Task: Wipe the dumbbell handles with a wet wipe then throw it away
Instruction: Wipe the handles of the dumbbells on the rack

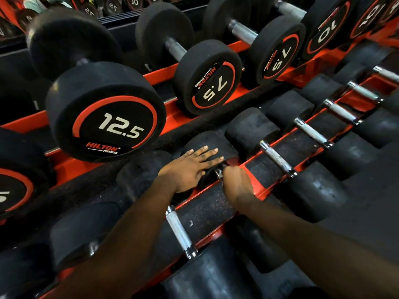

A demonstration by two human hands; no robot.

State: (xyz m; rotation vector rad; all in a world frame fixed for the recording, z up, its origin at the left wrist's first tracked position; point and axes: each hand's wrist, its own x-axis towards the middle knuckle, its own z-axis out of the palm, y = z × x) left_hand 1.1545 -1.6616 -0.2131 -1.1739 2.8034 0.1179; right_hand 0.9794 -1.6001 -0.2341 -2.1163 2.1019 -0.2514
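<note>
1. Nearest the camera, both bare forearms reached forward over the lower tier of the red rack (258, 187). They passed either side of the nearest handle (179, 230), a knurled steel bar on a black dumbbell that neither hand touched.
2. Just beyond it, the right hand (237, 182) was clenched round the dumbbell handle (219, 172) of the next dumbbell along. Its fingers curled over the bar so that only a short chrome stub showed at the far end. Whether a wipe lay under those fingers could not be told.
3. The left hand (190, 167) lay flat on the black rubber head (207, 140) of that same dumbbell, fingers straight and spread, grasping nothing.
4. Off to the right on the same tier, more black dumbbells sat side by side. The neighbouring handle (277, 160) was bare and well apart from both hands.
5. Farther back, on the upper tier, stood a large dumbbell marked 12.5 (108, 113). Beside it were two marked 7.5 (208, 78) and, farthest right, one marked 10 (326, 26).
</note>
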